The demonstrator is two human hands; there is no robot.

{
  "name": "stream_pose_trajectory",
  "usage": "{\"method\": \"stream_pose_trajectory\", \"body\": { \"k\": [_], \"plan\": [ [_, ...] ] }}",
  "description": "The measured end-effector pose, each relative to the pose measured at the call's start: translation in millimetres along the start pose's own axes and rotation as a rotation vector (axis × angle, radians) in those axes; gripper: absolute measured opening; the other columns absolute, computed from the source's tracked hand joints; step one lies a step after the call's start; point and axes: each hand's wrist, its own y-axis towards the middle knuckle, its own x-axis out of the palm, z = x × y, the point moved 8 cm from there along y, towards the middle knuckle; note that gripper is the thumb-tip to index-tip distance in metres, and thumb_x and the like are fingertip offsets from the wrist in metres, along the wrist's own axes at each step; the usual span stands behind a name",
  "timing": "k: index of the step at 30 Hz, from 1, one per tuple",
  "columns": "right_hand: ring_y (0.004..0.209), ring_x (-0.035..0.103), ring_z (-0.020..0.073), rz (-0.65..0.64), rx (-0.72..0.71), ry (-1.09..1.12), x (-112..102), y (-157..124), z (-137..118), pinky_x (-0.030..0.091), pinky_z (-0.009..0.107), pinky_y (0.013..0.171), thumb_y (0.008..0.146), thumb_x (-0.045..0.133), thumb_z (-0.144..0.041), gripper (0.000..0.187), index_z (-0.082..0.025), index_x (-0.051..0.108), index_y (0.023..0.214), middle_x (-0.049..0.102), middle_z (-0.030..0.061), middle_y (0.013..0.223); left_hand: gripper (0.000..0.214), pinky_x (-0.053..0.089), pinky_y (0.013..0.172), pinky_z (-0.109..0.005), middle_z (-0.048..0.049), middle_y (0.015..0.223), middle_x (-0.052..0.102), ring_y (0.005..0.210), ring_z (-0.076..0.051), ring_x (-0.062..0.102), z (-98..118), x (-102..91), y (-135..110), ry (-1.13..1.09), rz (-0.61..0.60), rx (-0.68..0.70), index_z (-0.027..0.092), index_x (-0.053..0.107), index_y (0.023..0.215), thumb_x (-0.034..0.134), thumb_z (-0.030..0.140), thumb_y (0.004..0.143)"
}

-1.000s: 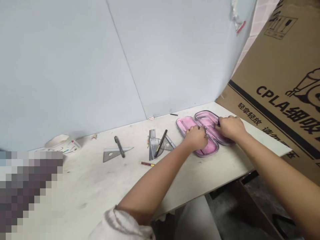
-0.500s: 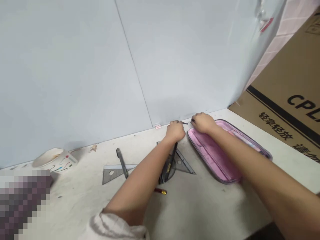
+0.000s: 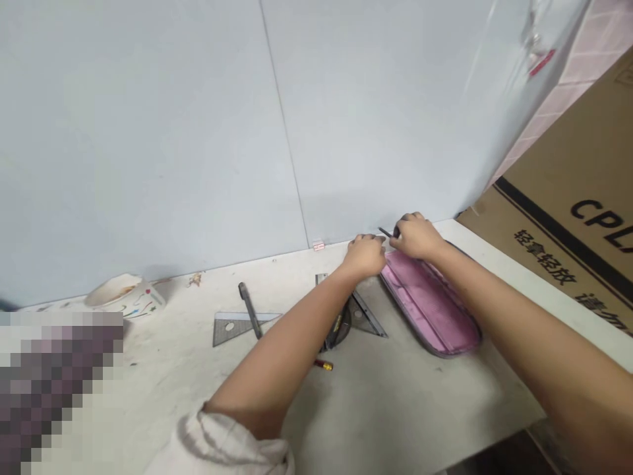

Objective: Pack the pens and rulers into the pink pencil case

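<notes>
My right hand (image 3: 419,235) is closed round a thin dark pen-like stick (image 3: 384,232), whose tip points left past the fingers. It is over the far end of a pink-lined pencil case (image 3: 435,307). At the case's far left corner, my left hand (image 3: 366,254) has its fingers curled; what they hold, if anything, is hidden. Near my left forearm lie a clear set square (image 3: 228,328) with a dark pen (image 3: 250,308) across it, and another set square (image 3: 364,316). A dark red pencil (image 3: 324,364) with a gold end is partly covered by that forearm.
A pale partition (image 3: 198,132) rises behind the white table (image 3: 376,409). A paper cup (image 3: 126,297) lies on its side at the left, near a pixelated purple patch (image 3: 64,389). A small red-and-white label (image 3: 318,246) is at the partition's foot. A large cardboard box (image 3: 554,237) stands at right.
My left hand has moved right, up to the case's corner. The right hand has shifted a little right and up, and the dark stick now shows at its fingers. The view has shifted slightly.
</notes>
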Motion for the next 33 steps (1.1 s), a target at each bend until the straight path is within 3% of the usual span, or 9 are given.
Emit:
{"method": "stream_pose_trajectory", "body": {
  "k": [4, 9, 13, 16, 20, 23, 29, 33],
  "plan": [
    [0.098, 0.048, 0.0286, 0.019, 0.061, -0.054, -13.4, -54.4, 41.4, 0.037, 0.036, 0.081, 0.079, 0.043, -0.04, 0.039, -0.011, 0.066, 0.092, 0.058, 0.0176, 0.099, 0.041, 0.037, 0.092, -0.041, -0.0099, 0.12, 0.053, 0.111, -0.026, 0.045, 63.8, -0.6, -14.4, -0.041, 0.007, 0.126, 0.019, 0.048, 0.121, 0.031, 0.027, 0.085],
    [0.097, 0.048, 0.0317, -0.087, 0.123, -0.153, 8.0, -124.1, 78.4, 0.038, 0.038, 0.077, 0.08, 0.039, -0.043, 0.045, -0.007, 0.065, 0.092, 0.057, 0.0215, 0.099, 0.039, 0.039, 0.088, -0.043, -0.0115, 0.111, 0.055, 0.104, -0.026, 0.049, 129.7, 32.6, -46.4, -0.019, -0.06, 0.262, 0.018, 0.049, 0.117, 0.034, 0.03, 0.083],
    [0.1, 0.048, 0.0332, -0.165, 0.159, -0.188, 26.8, -155.2, 93.2, 0.038, 0.039, 0.075, 0.079, 0.04, -0.042, 0.045, -0.008, 0.064, 0.095, 0.057, 0.0218, 0.102, 0.038, 0.038, 0.088, -0.043, -0.011, 0.112, 0.053, 0.105, -0.026, 0.047, 149.7, 51.4, -67.4, -0.024, -0.09, 0.28, 0.019, 0.05, 0.115, 0.034, 0.034, 0.084],
    [0.099, 0.049, 0.0334, -0.194, 0.17, -0.199, 30.7, -160.7, 95.1, 0.039, 0.039, 0.073, 0.079, 0.039, -0.04, 0.043, -0.009, 0.064, 0.094, 0.057, 0.0215, 0.103, 0.037, 0.037, 0.089, -0.043, -0.0104, 0.114, 0.052, 0.105, -0.025, 0.047, 148.6, 48.6, -81.1, -0.031, -0.074, 0.277, 0.02, 0.049, 0.116, 0.032, 0.033, 0.085],
    [0.098, 0.05, 0.032, -0.122, 0.15, -0.181, 14.1, -150.6, 76.6, 0.038, 0.039, 0.075, 0.082, 0.036, -0.041, 0.044, -0.011, 0.064, 0.096, 0.058, 0.0204, 0.101, 0.035, 0.036, 0.091, -0.042, -0.0099, 0.112, 0.053, 0.106, -0.024, 0.047, 126.6, 22.8, -99.1, -0.04, 0.005, 0.268, 0.02, 0.051, 0.114, 0.03, 0.03, 0.087],
    [0.096, 0.05, 0.0293, -0.064, 0.065, -0.114, -3.0, -139.7, 38.2, 0.037, 0.037, 0.079, 0.082, 0.037, -0.039, 0.041, -0.011, 0.064, 0.094, 0.059, 0.0182, 0.098, 0.034, 0.037, 0.091, -0.04, -0.0091, 0.11, 0.055, 0.106, -0.024, 0.048, 85.9, -3.3, -111.0, -0.074, 0.031, 0.189, 0.02, 0.054, 0.109, 0.03, 0.029, 0.087],
    [0.092, 0.049, 0.0255, 0.013, -0.244, 0.125, -20.3, -136.1, -87.3, 0.036, 0.035, 0.081, 0.084, 0.039, -0.033, 0.033, -0.011, 0.063, 0.088, 0.058, 0.0154, 0.092, 0.031, 0.04, 0.09, -0.032, -0.0088, 0.102, 0.06, 0.1, -0.02, 0.053, -24.5, -45.6, -149.2, -0.105, 0.113, -0.068, 0.016, 0.058, 0.102, 0.034, 0.025, 0.086],
    [0.096, 0.046, 0.0246, 0.05, -0.49, 0.258, -15.4, -148.4, -167.8, 0.036, 0.035, 0.085, 0.081, 0.046, -0.033, 0.028, -0.012, 0.063, 0.086, 0.056, 0.0142, 0.094, 0.028, 0.04, 0.089, -0.031, -0.0083, 0.097, 0.061, 0.098, -0.019, 0.054, -64.7, -44.9, -186.0, -0.083, 0.061, -0.108, 0.016, 0.059, 0.098, 0.035, 0.024, 0.085]
  ]
}}
